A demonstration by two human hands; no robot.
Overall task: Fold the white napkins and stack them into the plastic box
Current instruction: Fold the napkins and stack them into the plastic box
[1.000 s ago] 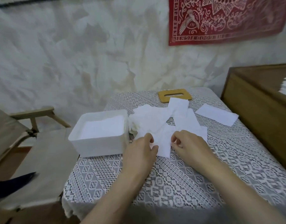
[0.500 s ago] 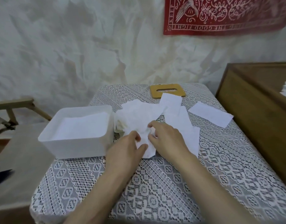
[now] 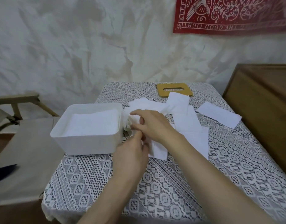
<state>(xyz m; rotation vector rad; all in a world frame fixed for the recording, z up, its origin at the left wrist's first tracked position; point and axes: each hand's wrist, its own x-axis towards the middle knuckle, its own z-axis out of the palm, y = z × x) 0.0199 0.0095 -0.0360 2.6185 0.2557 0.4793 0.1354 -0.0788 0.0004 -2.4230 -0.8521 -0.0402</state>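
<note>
A white plastic box (image 3: 84, 143) stands on the table's left side, with folded white napkins (image 3: 93, 123) lying flat inside it. A loose heap of white napkins (image 3: 185, 117) lies just right of the box. My left hand (image 3: 132, 152) pinches the near edge of one napkin (image 3: 158, 151) from the heap. My right hand (image 3: 153, 125) reaches across over the same napkin, fingers curled on its crumpled upper part beside the box wall. A single flat napkin (image 3: 219, 116) lies apart at the right.
A lace cloth covers the small table (image 3: 171, 183). A wooden lid with a slot (image 3: 173, 89) lies at the back. A wooden cabinet (image 3: 266, 110) stands close on the right. A canvas chair (image 3: 24, 152) stands on the left.
My right hand has moved left across the napkin toward the box, and my left hand has followed it up. The camera has also shifted, so the table sits further right in view.
</note>
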